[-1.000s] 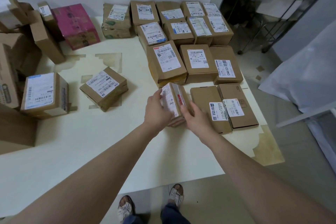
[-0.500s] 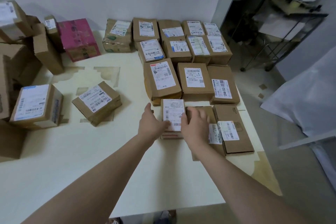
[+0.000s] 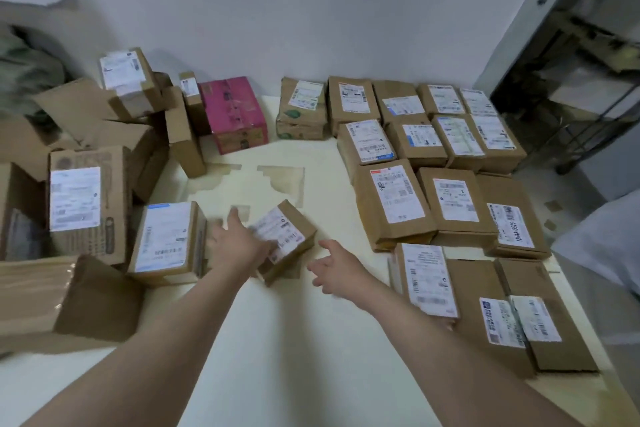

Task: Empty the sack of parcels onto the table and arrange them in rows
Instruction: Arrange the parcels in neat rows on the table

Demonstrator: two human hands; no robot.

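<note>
Arranging step: left hand (image 3: pixel 239 246), fingers spread, touches the loose centre-frame parcel (image 3: pixel 289 236), right hand (image 3: pixel 337 267) spread beside it; next, grasp it and align it with the rows (image 3: pixel 453 208) at frame right.

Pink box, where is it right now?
In the head view the pink box sits far back by the wall, left of centre, between a thin brown box and a green-printed parcel.

Cream table (image 3: pixel 277 340), rows of brown parcels (image 3: pixel 450 204) right, pink box (image 3: pixel 235 114) behind
</note>
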